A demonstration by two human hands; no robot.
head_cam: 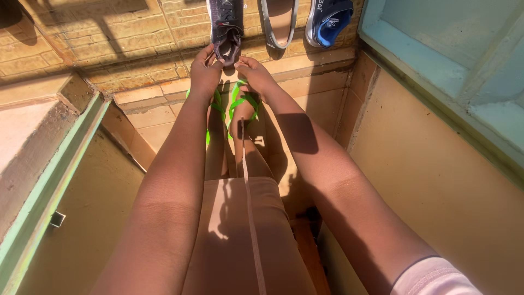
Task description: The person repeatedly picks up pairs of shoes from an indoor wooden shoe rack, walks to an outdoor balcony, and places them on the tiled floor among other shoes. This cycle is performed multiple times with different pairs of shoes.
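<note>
I see both hands closed on the dark shoe [226,28]: left hand [204,70] and right hand [253,72] pinch its heel end.

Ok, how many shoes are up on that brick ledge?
3: a dark grey sneaker held by both hands, a grey slip-on shoe beside it, and a blue sneaker rightmost. Others may lie beyond the frame.
</note>
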